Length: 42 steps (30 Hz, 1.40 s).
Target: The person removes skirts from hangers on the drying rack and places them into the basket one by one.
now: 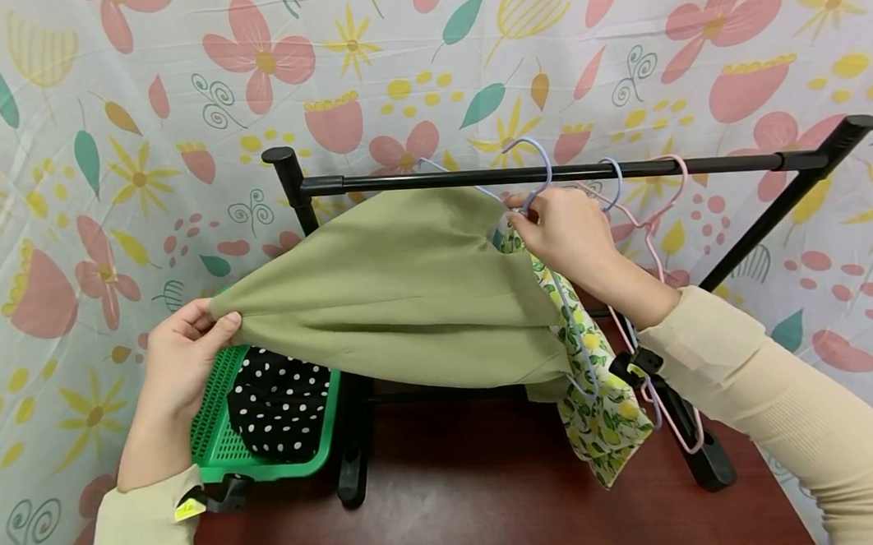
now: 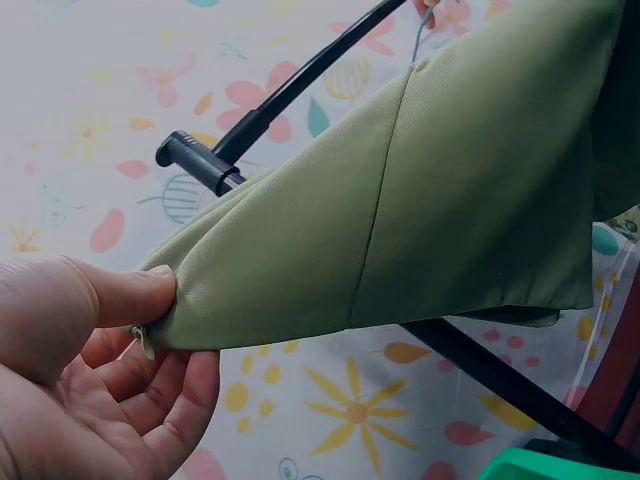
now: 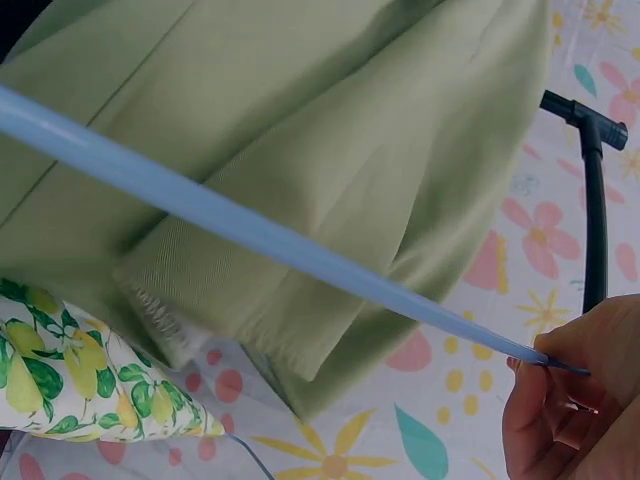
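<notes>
A light green garment (image 1: 401, 299) is stretched sideways below the rail, its kind not clear from the folds. My left hand (image 1: 188, 347) pinches its far-left corner between thumb and fingers, and in the left wrist view the thumb (image 2: 140, 293) lies on the cloth's edge. Just under the rail, my right hand (image 1: 567, 228) grips a blue hanger (image 1: 545, 156) at the neck. The hanger's long arm (image 3: 270, 240) crosses in front of the green cloth in the right wrist view. Lemon-print cloth (image 1: 599, 412) hangs behind the green garment's right end.
A black rail (image 1: 432, 180) on a stand runs across the view. Pink hangers (image 1: 653, 245) and another blue hanger (image 1: 613, 177) hang to the right. At left, a green basket (image 1: 329, 426) holds black polka-dot cloth (image 1: 281, 408). A dark red tabletop (image 1: 478, 501) lies below.
</notes>
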Each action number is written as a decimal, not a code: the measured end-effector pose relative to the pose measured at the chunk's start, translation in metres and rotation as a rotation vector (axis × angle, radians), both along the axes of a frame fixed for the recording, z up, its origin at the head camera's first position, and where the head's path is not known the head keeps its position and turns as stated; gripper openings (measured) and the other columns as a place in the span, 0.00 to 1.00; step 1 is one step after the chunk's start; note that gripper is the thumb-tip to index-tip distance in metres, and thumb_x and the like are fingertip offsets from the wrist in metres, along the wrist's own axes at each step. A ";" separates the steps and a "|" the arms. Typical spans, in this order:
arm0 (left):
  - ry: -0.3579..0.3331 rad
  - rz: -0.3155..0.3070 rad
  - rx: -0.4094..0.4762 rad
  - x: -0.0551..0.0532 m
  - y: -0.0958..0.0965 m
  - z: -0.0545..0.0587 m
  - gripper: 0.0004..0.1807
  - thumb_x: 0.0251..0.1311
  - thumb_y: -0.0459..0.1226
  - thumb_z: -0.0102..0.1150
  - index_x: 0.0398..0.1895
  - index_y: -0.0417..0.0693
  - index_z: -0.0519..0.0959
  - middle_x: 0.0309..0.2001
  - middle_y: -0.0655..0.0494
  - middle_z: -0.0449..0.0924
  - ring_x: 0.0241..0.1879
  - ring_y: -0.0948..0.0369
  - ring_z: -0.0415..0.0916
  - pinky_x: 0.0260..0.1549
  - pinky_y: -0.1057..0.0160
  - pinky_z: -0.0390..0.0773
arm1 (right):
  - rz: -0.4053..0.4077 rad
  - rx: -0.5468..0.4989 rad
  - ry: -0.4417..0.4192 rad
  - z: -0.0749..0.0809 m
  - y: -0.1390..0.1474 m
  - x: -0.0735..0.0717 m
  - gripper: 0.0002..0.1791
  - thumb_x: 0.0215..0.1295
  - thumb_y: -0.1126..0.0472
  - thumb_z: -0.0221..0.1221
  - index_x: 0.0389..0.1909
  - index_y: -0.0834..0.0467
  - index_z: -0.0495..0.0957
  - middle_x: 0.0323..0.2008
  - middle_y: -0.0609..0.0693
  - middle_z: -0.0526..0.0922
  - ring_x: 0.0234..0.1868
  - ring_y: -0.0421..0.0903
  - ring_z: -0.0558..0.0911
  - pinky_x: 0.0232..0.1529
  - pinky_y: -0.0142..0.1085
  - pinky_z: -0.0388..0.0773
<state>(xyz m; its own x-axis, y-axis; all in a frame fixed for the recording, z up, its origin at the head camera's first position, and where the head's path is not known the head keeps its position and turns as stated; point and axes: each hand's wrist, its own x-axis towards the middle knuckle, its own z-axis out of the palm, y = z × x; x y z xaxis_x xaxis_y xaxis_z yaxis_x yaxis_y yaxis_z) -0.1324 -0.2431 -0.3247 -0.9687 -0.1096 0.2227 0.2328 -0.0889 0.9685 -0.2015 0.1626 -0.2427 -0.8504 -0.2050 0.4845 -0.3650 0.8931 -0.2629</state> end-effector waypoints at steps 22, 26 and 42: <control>0.064 0.168 0.281 -0.001 -0.009 0.024 0.04 0.49 0.24 0.63 0.29 0.36 0.80 0.25 0.53 0.83 0.24 0.64 0.79 0.26 0.71 0.78 | 0.023 0.003 0.040 -0.002 0.003 -0.001 0.12 0.62 0.60 0.54 0.34 0.58 0.86 0.07 0.51 0.68 0.07 0.41 0.52 0.09 0.32 0.48; 0.092 0.209 0.339 -0.001 -0.010 0.029 0.05 0.48 0.22 0.62 0.29 0.33 0.80 0.25 0.50 0.83 0.23 0.62 0.79 0.24 0.70 0.78 | 0.027 0.002 0.035 -0.003 0.003 -0.002 0.13 0.63 0.59 0.54 0.28 0.59 0.86 0.14 0.53 0.76 0.07 0.41 0.53 0.09 0.31 0.47; 0.110 0.240 0.342 0.000 -0.020 0.060 0.07 0.46 0.20 0.63 0.31 0.32 0.81 0.25 0.50 0.83 0.24 0.61 0.79 0.26 0.71 0.78 | 0.060 0.002 0.073 0.003 0.004 0.001 0.12 0.62 0.57 0.56 0.27 0.57 0.85 0.18 0.52 0.81 0.07 0.42 0.54 0.10 0.32 0.47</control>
<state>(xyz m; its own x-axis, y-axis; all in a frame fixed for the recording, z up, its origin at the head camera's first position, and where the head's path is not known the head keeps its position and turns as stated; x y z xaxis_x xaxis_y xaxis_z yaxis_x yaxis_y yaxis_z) -0.1323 -0.2634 -0.2649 -0.8791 -0.4147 0.2350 0.3864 -0.3315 0.8607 -0.2005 0.1670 -0.2397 -0.7991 -0.2550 0.5445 -0.4358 0.8696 -0.2322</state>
